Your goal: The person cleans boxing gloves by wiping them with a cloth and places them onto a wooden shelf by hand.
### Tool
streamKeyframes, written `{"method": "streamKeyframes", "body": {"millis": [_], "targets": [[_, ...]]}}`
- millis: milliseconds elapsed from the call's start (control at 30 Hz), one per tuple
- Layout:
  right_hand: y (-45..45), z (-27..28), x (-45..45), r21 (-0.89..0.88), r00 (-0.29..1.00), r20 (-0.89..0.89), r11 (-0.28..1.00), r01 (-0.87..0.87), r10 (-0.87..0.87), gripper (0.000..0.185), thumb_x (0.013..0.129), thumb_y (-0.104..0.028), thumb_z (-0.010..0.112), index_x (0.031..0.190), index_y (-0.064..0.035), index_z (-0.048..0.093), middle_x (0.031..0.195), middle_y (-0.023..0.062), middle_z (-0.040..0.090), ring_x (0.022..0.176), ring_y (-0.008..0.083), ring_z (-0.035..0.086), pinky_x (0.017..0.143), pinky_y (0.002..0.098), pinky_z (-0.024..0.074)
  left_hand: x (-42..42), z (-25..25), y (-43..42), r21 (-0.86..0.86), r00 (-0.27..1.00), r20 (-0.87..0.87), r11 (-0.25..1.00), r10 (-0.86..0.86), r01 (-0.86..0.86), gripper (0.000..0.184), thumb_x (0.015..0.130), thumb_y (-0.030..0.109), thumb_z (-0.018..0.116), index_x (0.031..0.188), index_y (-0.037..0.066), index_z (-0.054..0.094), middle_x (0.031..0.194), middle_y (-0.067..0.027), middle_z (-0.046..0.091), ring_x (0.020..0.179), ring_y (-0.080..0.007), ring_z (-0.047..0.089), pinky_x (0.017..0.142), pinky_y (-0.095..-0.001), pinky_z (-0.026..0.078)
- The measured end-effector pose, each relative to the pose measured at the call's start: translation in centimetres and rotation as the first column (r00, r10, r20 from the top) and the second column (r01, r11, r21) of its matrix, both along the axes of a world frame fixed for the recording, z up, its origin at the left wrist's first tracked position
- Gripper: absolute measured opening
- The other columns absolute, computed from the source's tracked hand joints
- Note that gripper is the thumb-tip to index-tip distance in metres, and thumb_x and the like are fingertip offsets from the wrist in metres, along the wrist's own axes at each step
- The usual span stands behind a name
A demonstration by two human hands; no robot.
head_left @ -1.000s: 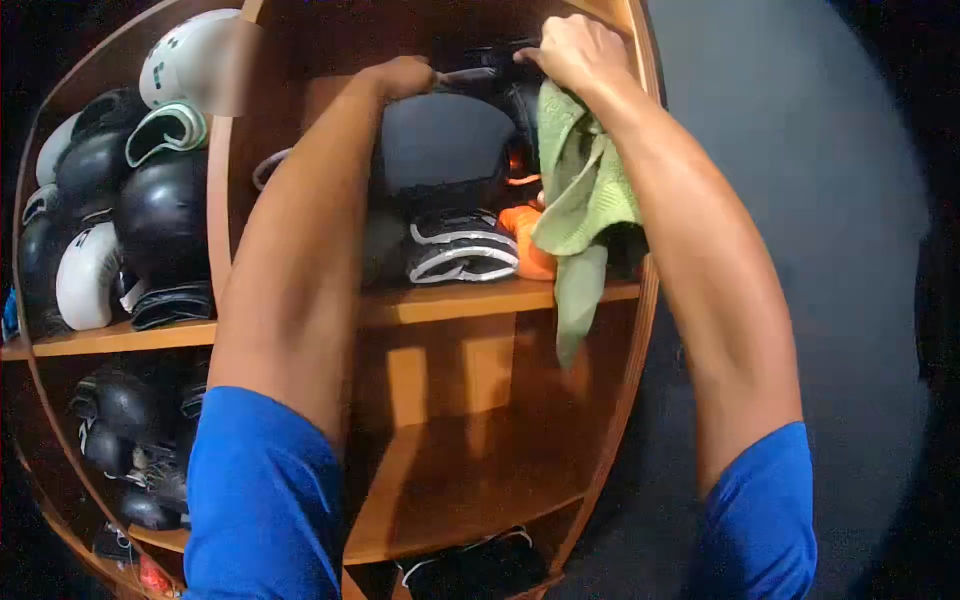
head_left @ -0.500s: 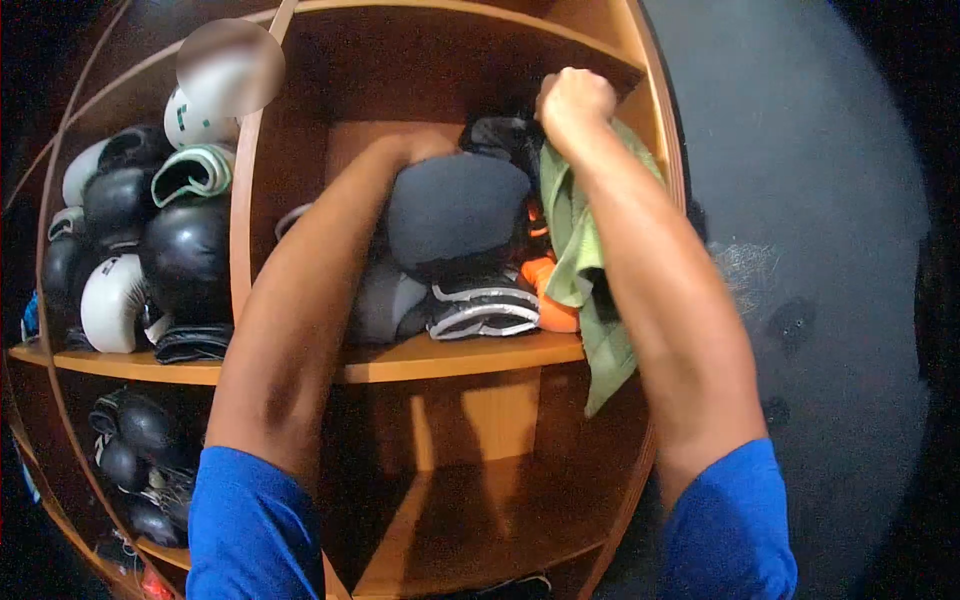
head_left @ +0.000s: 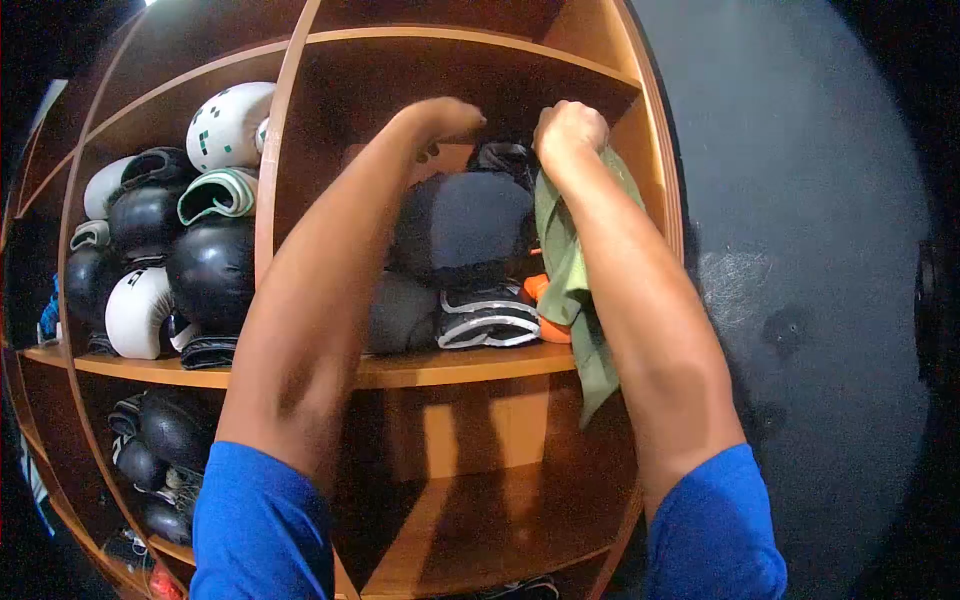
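Observation:
My right hand [head_left: 571, 130] is closed in a fist on a green cloth [head_left: 565, 245], which hangs over the shelf's front edge at the right end of the compartment. My left hand [head_left: 440, 120] is raised above a dark grey rounded padded piece [head_left: 480, 222], apart from it, with its fingers partly showing, loosely spread and holding nothing. Under that piece lie black gear with white trim [head_left: 490, 322] and another dark padded item [head_left: 402, 315]. An orange item [head_left: 552, 325] sits beside the cloth. Black gear [head_left: 500, 160] is behind, partly hidden.
The left compartment holds several boxing gloves, among them a white one [head_left: 137, 312], a black one [head_left: 212, 270] and a white one with green squares [head_left: 228, 125]. More black gloves [head_left: 175, 428] lie below. A wooden divider [head_left: 280, 150] separates the compartments. A dark wall [head_left: 800, 250] stands at right.
My left hand has lifted from behind the grey padded piece to above it. My right hand still grips the green cloth. The view has shifted slightly.

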State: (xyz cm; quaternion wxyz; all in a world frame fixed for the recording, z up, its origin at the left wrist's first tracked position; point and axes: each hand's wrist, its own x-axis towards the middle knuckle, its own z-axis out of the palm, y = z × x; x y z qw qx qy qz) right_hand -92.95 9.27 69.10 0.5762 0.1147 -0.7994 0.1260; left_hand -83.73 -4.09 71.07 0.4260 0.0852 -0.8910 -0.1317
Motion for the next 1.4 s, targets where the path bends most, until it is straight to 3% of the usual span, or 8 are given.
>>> {"method": "streamKeyframes", "body": {"millis": [33, 100, 133, 200, 533, 733, 1067, 1400], "targets": [[0.0, 0.2, -0.2, -0.022, 0.999, 0.001, 0.998, -0.051, 0.051, 0.025, 0.082, -0.024, 0.056, 0.102, -0.0156, 0.069, 0.107, 0.0046, 0.066, 0.099, 0.0237, 0.063, 0.073, 0.0432, 0.0536, -0.1, 0.7, 0.8, -0.100, 0.990, 0.075, 0.989, 0.117, -0.109, 0.050, 0.086, 0.045, 0.049, 0.105, 0.000, 0.059, 0.101, -0.0159, 0.062, 0.086, -0.0274, 0.060, 0.076, -0.0428, 0.047], [0.9, -0.2, -1.2, -0.077, 0.990, 0.017, 0.987, -0.141, 0.143, 0.029, 0.079, -0.031, 0.059, 0.102, -0.0163, 0.069, 0.106, 0.0052, 0.066, 0.099, 0.0216, 0.063, 0.079, 0.0364, 0.0529, -2.6, 6.3, -2.5, 0.771, 0.436, 0.564, 0.636, -0.701, 0.026, 0.041, 0.084, 0.040, 0.051, 0.099, 0.003, 0.061, 0.099, -0.0129, 0.063, 0.084, -0.0254, 0.059, 0.078, -0.0403, 0.046], [1.8, -1.1, -0.3, -0.022, 0.989, -0.009, 0.989, -0.146, 0.146, 0.035, 0.075, -0.036, 0.061, 0.102, -0.0143, 0.069, 0.107, 0.0065, 0.066, 0.100, 0.0208, 0.063, 0.082, 0.0326, 0.0516, -5.3, 3.5, -1.7, 0.588, 0.805, 0.074, 0.677, -0.589, 0.442, 0.037, 0.084, 0.037, 0.051, 0.097, 0.004, 0.061, 0.098, -0.0114, 0.063, 0.083, -0.0249, 0.059, 0.078, -0.0400, 0.046], [3.4, -2.5, 1.0, 0.034, 0.981, -0.001, 0.981, -0.192, 0.192, 0.040, 0.072, -0.036, 0.062, 0.103, -0.0099, 0.068, 0.108, 0.0102, 0.065, 0.100, 0.0228, 0.063, 0.082, 0.0346, 0.0514, -6.5, 4.5, 0.3, 0.148, 0.985, 0.076, 0.978, -0.157, 0.145, 0.035, 0.083, 0.035, 0.051, 0.097, 0.005, 0.062, 0.097, -0.0105, 0.063, 0.082, -0.0238, 0.059, 0.077, -0.0402, 0.047], [7.0, -6.0, -1.2, 0.236, 0.815, -0.347, 0.884, -0.403, 0.464, 0.028, 0.078, -0.030, 0.062, 0.095, -0.0075, 0.062, 0.085, 0.0207, 0.065, 0.083, 0.0366, 0.064, 0.074, 0.0446, 0.0518, -6.6, 1.9, 1.1, 0.157, 1.000, 0.001, 0.987, 0.026, -0.026, 0.028, 0.082, 0.023, 0.047, 0.096, 0.007, 0.065, 0.093, -0.0065, 0.064, 0.078, -0.0188, 0.058, 0.072, -0.0410, 0.048], [6.0, -6.1, -0.4, 0.390, 0.817, -0.420, 0.892, -0.229, 0.394, 0.016, 0.075, -0.011, 0.054, 0.079, -0.0078, 0.070, 0.087, 0.0146, 0.068, 0.082, 0.0293, 0.067, 0.070, 0.0402, 0.0542, -9.3, 3.5, -0.2, -0.463, 0.892, 0.262, 0.859, 0.368, -0.218, 0.025, 0.081, 0.023, 0.054, 0.099, 0.012, 0.067, 0.104, -0.0091, 0.064, 0.089, -0.0262, 0.058, 0.076, -0.0464, 0.046], [6.6, -3.7, -2.1, 0.102, 0.886, -0.133, 0.895, -0.434, 0.444, 0.083, 0.067, -0.046, 0.073, 0.134, -0.0090, 0.040, 0.123, 0.0231, 0.051, 0.115, 0.0352, 0.050, 0.097, 0.0417, 0.0409, -6.9, -0.5, 4.6, 0.183, 0.981, 0.193, 0.983, -0.003, -0.033, 0.046, 0.092, 0.041, 0.041, 0.120, 0.007, 0.053, 0.121, -0.0120, 0.055, 0.109, -0.0273, 0.049, 0.094, -0.0480, 0.034], [7.0, 1.2, -6.6, 0.308, 0.875, -0.150, 0.863, -0.400, 0.459, 0.060, 0.070, -0.043, 0.072, 0.117, -0.0084, 0.059, 0.117, 0.0185, 0.058, 0.107, 0.0314, 0.057, 0.093, 0.0385, 0.0436, -9.8, 2.9, -0.6, -0.075, 0.951, 0.308, 0.997, 0.006, 0.018, 0.032, 0.085, 0.025, 0.043, 0.101, 0.004, 0.062, 0.096, -0.0118, 0.063, 0.080, -0.0263, 0.060, 0.065, -0.0442, 0.049]]}}
